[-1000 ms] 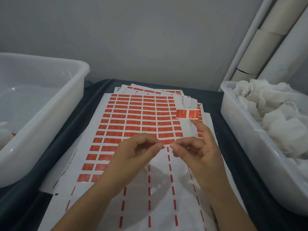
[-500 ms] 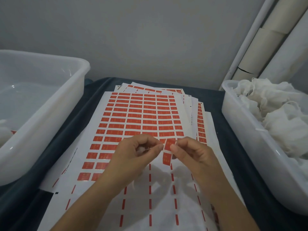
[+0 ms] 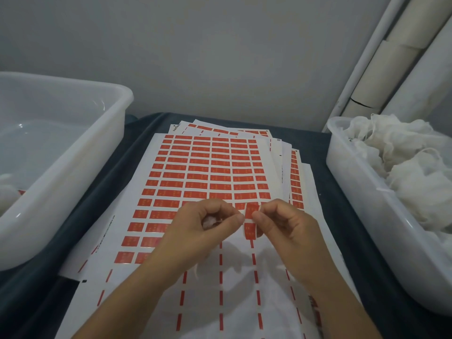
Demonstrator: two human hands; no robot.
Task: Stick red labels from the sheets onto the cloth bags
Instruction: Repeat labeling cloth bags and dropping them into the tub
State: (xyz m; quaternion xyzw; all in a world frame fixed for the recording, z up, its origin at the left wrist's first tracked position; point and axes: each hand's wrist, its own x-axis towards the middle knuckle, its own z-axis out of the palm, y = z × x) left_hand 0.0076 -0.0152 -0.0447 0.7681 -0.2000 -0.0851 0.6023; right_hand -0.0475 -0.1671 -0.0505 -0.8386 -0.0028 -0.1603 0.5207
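Red and folded over, the label (image 3: 252,222) now hangs between both thumbs above the top label sheet (image 3: 208,167); a second ago it stood raised on the right hand's (image 3: 286,223) fingertip. By my reading, it is being wrapped onto the small white cloth bag (image 3: 209,221) bunched inside the left hand (image 3: 205,225). Both hands are curled, the right pinching the label, the left gripping the bag. More bags fill the right tub (image 3: 354,192) on the counter (image 3: 325,167).

Grey wall (image 3: 195,57) behind; cardboard tubes (image 3: 391,57) lean in the corner.
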